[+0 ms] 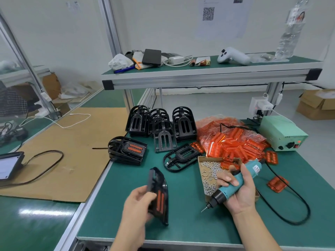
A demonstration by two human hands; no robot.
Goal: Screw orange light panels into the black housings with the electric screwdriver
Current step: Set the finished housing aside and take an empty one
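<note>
My left hand (138, 201) grips a black housing (159, 194) with an orange light panel in it, lifted on edge above the green table. My right hand (237, 189) holds the teal electric screwdriver (233, 185), bit pointing down-left. Behind it lies a cardboard tray of screws (208, 171). A single black housing (179, 157) lies flat mid-table. Stacks of empty black housings (161, 124) stand further back. A stack with an orange panel on top (127, 150) sits to the left. A bag of orange panels (233, 140) spills at the right.
A green power supply box (282, 133) stands at the right rear, its black cable (290, 201) looping over the table. One loose orange panel (277, 183) lies right of my hand. A cardboard sheet (63, 151) covers the left bench. A shelf (208, 75) overhangs the back.
</note>
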